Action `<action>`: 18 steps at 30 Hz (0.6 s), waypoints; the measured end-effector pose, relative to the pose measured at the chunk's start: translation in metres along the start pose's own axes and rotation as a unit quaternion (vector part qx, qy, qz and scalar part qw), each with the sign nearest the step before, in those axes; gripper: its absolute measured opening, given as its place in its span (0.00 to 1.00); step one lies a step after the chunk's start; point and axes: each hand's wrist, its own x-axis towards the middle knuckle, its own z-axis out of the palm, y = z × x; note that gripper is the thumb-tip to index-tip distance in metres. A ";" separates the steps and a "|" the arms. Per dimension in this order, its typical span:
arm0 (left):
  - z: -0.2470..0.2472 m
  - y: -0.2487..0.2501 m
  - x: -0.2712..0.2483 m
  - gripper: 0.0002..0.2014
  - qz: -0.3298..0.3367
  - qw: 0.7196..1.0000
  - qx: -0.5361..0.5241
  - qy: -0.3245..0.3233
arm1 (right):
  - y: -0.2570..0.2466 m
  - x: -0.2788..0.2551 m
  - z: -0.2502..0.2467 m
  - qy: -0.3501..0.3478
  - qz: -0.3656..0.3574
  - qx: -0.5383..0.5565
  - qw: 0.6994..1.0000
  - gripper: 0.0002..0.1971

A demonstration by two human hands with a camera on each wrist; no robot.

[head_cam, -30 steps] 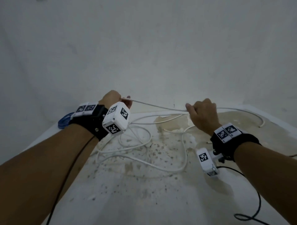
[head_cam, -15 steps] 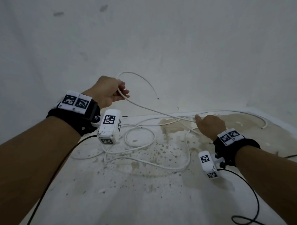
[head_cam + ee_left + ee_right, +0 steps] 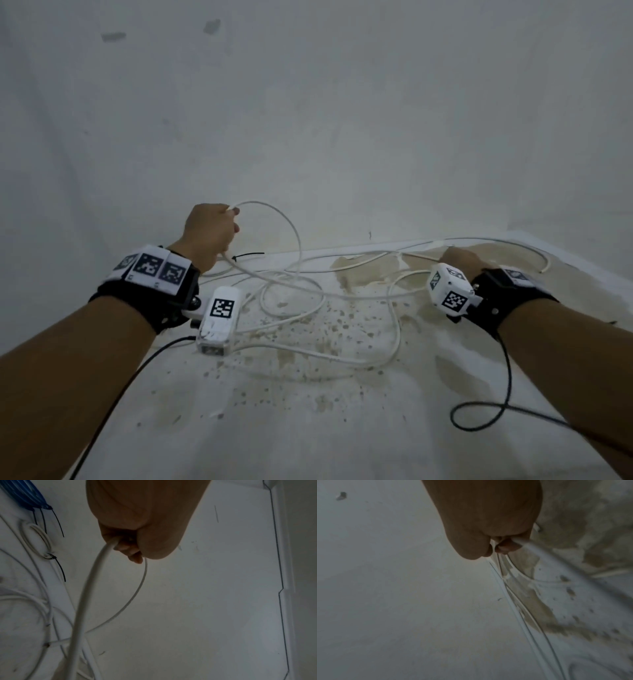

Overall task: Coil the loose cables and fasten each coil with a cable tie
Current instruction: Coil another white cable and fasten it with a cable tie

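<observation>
A long white cable [image 3: 308, 287] sprawls in loose loops over the stained white table [image 3: 308, 428]. My left hand [image 3: 212, 233] is raised at the back left and grips the cable, which arcs out of the fist in one hanging loop [image 3: 291, 226]. In the left wrist view the cable [image 3: 91, 588] enters the curled fingers [image 3: 135, 558]. My right hand [image 3: 459, 257] is low at the back right, fist closed round another stretch of the cable [image 3: 539, 553]. A black cable tie [image 3: 248, 255] lies by the wall.
A blue coil [image 3: 22, 493] and a small white coil [image 3: 39, 539] bound with a black tie lie at the left. A black wrist-camera lead [image 3: 479, 416] loops on the table at the right. The wall [image 3: 342, 120] rises close behind.
My left hand has lifted and drawn a loop of the white cable up. My right hand slid right along the cable toward the table's far right.
</observation>
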 end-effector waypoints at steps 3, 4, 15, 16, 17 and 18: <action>-0.011 -0.008 0.009 0.13 0.023 0.999 0.019 0.018 | 0.001 0.002 -0.014 -0.011 -0.005 0.063 0.998 0.20; -0.011 -0.009 0.011 0.13 0.025 0.999 0.016 0.020 | 0.003 0.001 -0.016 -0.011 -0.003 0.105 0.994 0.19; 0.082 0.034 0.026 0.07 0.107 0.990 -0.079 -0.047 | 0.002 0.004 0.000 -0.123 0.066 0.338 0.931 0.17; 0.093 0.035 0.027 0.11 0.106 0.989 -0.075 -0.066 | 0.002 0.001 0.003 -0.100 0.070 0.360 0.925 0.17; 0.101 0.034 0.028 0.17 0.104 0.990 -0.050 -0.082 | 0.001 -0.002 0.007 -0.069 0.072 0.376 0.921 0.16; 0.108 0.032 0.026 0.22 0.101 0.990 -0.015 -0.094 | 0.002 -0.004 0.010 -0.039 0.076 0.392 0.916 0.16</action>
